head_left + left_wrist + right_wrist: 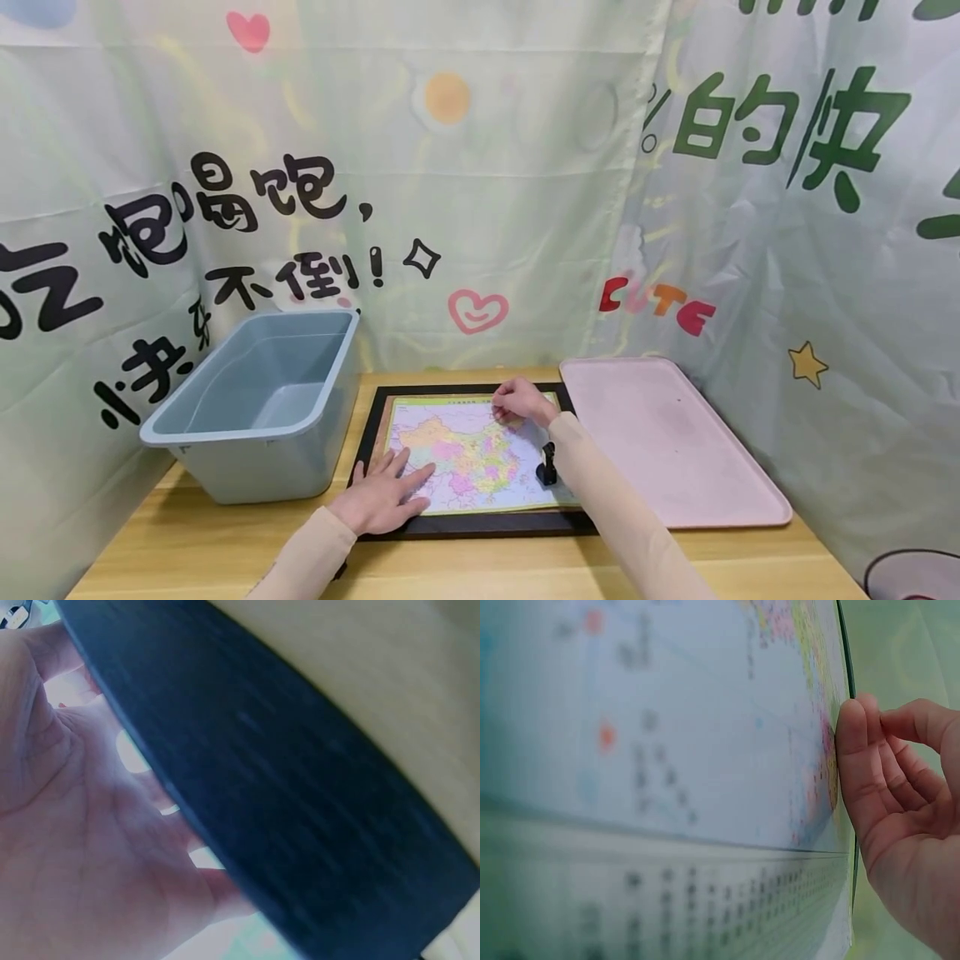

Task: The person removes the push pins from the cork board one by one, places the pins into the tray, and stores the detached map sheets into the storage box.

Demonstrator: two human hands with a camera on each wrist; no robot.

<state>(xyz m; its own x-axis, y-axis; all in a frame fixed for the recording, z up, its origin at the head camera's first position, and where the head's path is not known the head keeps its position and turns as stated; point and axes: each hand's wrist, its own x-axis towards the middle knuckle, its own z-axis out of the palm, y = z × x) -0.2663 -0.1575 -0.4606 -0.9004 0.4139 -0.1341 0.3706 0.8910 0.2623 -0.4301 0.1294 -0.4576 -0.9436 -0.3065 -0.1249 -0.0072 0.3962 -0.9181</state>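
A colourful map (450, 458) lies in a black frame (480, 525) on the wooden table. My left hand (380, 494) rests with spread fingers on the map's lower left corner and the frame. In the left wrist view, the palm of the left hand (97, 817) shows beside the dark frame edge (247, 750). Near the map's top right, my right hand (522, 402) is bent down, its fingertips at the printed surface. The right wrist view shows the thumb of the right hand (900, 787) against curled fingers; I cannot tell whether a small piece is between them.
A deep blue-grey plastic tub (262, 467) stands left of the frame. On the right, a pale pink tray (660, 450) lies close against the frame. Printed curtains (480, 208) hang behind the table and along its sides.
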